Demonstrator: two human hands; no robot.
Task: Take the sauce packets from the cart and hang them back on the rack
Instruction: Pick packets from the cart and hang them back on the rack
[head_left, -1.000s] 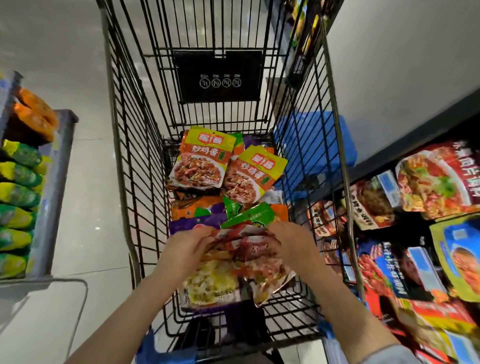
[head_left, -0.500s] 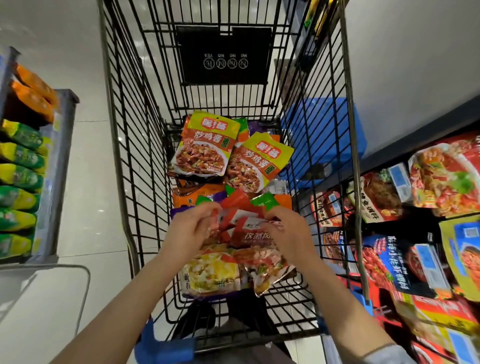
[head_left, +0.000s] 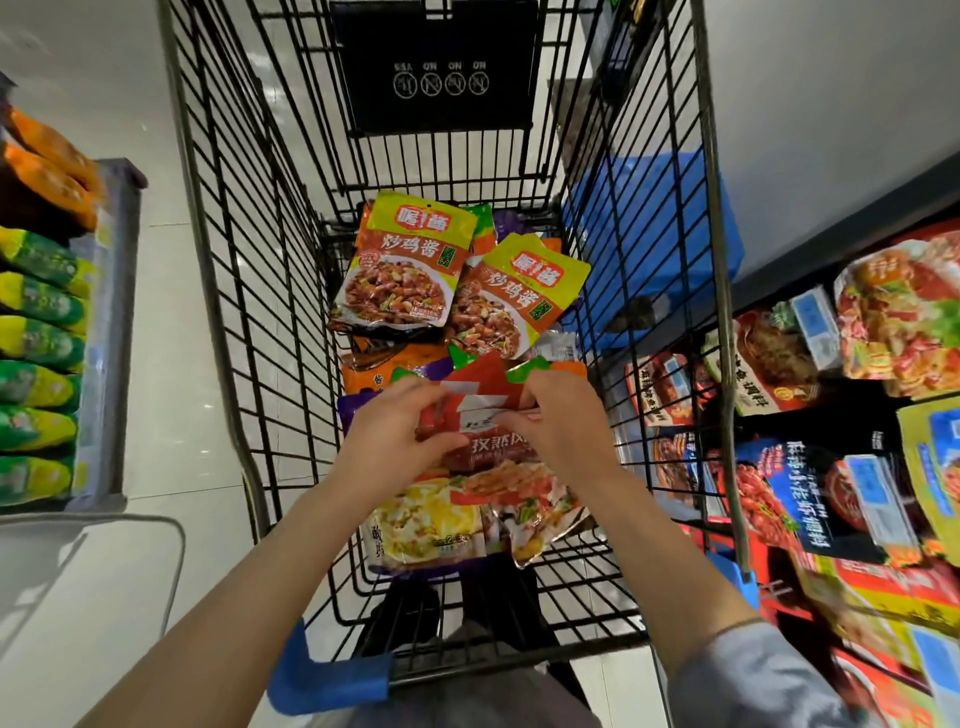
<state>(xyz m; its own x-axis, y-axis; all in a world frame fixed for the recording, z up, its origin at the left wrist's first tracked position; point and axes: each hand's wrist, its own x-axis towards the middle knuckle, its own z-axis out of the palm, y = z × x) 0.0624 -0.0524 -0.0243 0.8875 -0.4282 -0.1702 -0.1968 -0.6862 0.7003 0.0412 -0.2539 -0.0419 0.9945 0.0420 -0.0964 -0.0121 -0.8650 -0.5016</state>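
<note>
Sauce packets sit bunched between both hands inside the wire cart, low over the pile. Left hand pinches the top edge of the bunch from its side, right hand curls round the opposite top corner; hands close together, both clamped on the same few pouches. More packets lie just beyond the fingers: two yellow-and-orange ones flat on top, orange, green and purple ones under them. Rack of hung packets is off to the right of the right hand, outside the cart wall.

Pouches look like glossy film, flat, soft, probably light and floppy, slippery against each other, so a stack could fan out or slide. Best hold is likely the sealed top strip near the hang hole; the holes themselves can't be made out here. Bodies bulge slightly, edges crinkled.
</note>
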